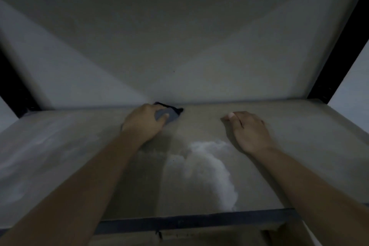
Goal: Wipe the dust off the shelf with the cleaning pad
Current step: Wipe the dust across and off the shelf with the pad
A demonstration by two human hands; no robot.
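Note:
The shelf (299, 146) is a wide, dim grey-brown board covered in dust, with a pale curved dust streak (215, 168) near its middle front. My left hand (144, 124) presses a dark grey cleaning pad (169, 115) onto the board at its far edge, where it meets the back wall. The pad shows only partly beyond my fingers. My right hand (249, 131) lies palm down on the shelf to the right of the pad, fingers curled loosely, holding nothing.
A pale back wall (179, 46) rises behind the shelf. Dark upright posts stand at the far left (14, 88) and far right (339, 62). A dark metal rail (199, 220) runs along the shelf's front edge, with a lower level below it.

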